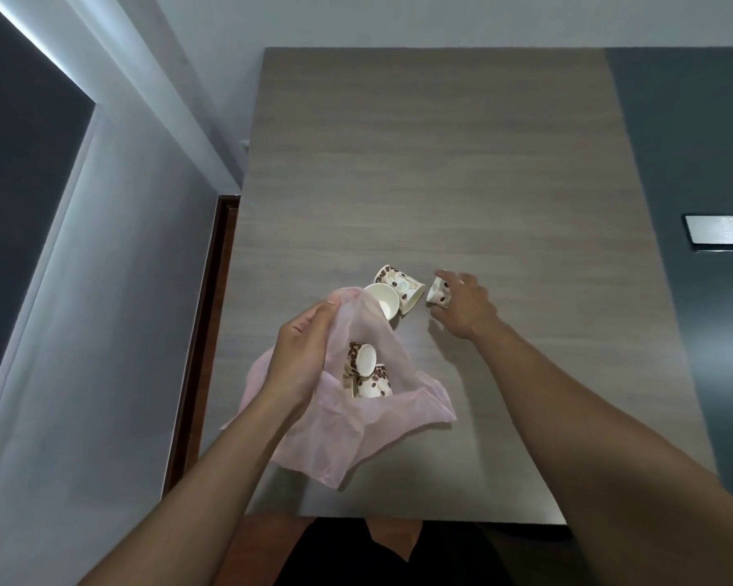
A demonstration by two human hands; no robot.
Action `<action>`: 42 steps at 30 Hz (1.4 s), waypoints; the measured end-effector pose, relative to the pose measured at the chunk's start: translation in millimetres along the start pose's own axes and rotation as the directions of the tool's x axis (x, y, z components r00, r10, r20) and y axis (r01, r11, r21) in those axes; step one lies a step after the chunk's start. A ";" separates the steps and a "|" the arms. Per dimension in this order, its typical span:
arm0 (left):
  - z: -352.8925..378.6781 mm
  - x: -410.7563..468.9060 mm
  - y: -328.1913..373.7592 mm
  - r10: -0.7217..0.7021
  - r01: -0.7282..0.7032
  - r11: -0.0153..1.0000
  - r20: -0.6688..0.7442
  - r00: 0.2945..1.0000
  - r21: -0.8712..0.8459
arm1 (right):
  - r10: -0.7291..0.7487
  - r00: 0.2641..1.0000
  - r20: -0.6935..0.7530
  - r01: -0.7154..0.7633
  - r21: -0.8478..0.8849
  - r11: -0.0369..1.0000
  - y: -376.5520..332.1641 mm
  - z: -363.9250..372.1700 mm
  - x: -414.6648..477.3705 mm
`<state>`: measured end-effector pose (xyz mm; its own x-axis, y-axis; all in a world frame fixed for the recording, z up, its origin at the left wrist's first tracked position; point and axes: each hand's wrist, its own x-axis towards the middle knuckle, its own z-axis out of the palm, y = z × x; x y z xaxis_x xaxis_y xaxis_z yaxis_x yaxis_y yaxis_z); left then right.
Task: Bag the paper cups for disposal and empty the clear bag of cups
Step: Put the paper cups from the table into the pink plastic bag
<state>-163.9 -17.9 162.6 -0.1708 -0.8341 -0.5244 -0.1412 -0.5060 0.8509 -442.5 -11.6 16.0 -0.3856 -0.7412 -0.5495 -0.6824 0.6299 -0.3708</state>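
Observation:
A thin pink plastic bag (pixel 339 433) lies on the wooden table (pixel 432 162), its mouth held up and open by my left hand (pixel 301 353), which pinches the upper rim. Inside the bag lie two or three paper cups (pixel 367 370) printed with coffee beans. Just beyond the bag, two more cups lie on their sides on the table: one shows its white inside (pixel 382 304), the other its printed wall (pixel 398 285). To their right my right hand (pixel 462 304) closes its fingers around another printed cup (pixel 437 293) resting on the table.
The table's left edge runs beside a grey wall with a dark wooden strip (pixel 206 332). A dark surface at the right carries a silvery flat object (pixel 720 232). My lap shows below the table's near edge.

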 end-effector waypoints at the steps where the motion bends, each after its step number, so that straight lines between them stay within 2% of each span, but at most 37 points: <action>1: -0.5 0.5 -1.4 -0.004 0.004 1.000 -0.006 1.000 0.003 | 0.011 1.000 0.007 -0.011 -0.030 0.999 1.5 3.7 -1.1; 9: -4.3 -2.1 -8.6 -0.036 0.036 0.999 -0.015 0.999 0.013 | 0.060 0.998 -0.025 -0.060 -0.021 0.998 36.1 50.8 -39.6; 13: -5.6 -11.1 -12.0 -0.037 0.037 0.998 0.000 0.999 0.058 | 0.078 0.992 -0.095 -0.081 -0.026 0.996 51.0 60.8 -67.7; 16: -9.6 -17.4 -14.9 -0.035 0.034 0.995 0.007 0.999 0.093 | 0.083 0.979 -0.185 -0.052 0.164 0.985 51.5 55.9 -83.0; 19: -17.5 -20.4 -19.2 -0.052 0.050 0.993 0.009 0.999 0.109 | 0.092 0.962 -0.257 0.033 0.445 0.895 38.5 39.7 -98.8; 22: -24.2 -21.2 -25.5 -0.033 0.034 0.997 -0.016 0.999 0.072 | 0.016 0.957 -0.288 0.157 0.565 0.810 17.8 16.3 -120.5; 26: -27.3 -27.5 -25.4 -0.023 0.024 1.000 -0.051 0.998 0.010 | -0.143 0.965 -0.219 0.259 0.721 0.642 -14.2 0.8 -159.9; 28: -27.8 -30.8 -24.4 -0.010 0.010 1.000 -0.044 0.999 0.001 | -0.213 0.963 -0.165 0.263 0.746 0.612 -26.1 4.2 -173.8; 31: -27.0 -35.3 -21.9 0.011 -0.011 1.000 -0.039 0.999 -0.011 | -0.287 0.953 -0.091 0.261 0.726 0.636 -37.6 19.6 -185.0; 35: -23.9 -38.3 -16.8 -0.034 0.033 0.999 -0.038 0.999 -0.038 | -0.368 0.930 0.011 0.278 0.634 0.722 -50.0 43.9 -195.6; 39: -17.5 -42.3 -11.2 -0.065 0.066 0.996 0.012 0.998 -0.067 | -0.411 0.902 0.132 0.306 0.476 0.824 -65.8 62.8 -197.4; 42: -11.4 -45.8 -8.6 -0.089 0.093 0.991 0.051 0.995 -0.098 | -0.389 0.894 0.224 0.287 0.381 0.879 -82.4 71.1 -197.2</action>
<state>-143.7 22.2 179.6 -0.2066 -0.7737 -0.5989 -0.0605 -0.6008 0.7971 -266.1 99.1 101.7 0.0596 -0.8552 -0.5148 -0.4735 0.4298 -0.7688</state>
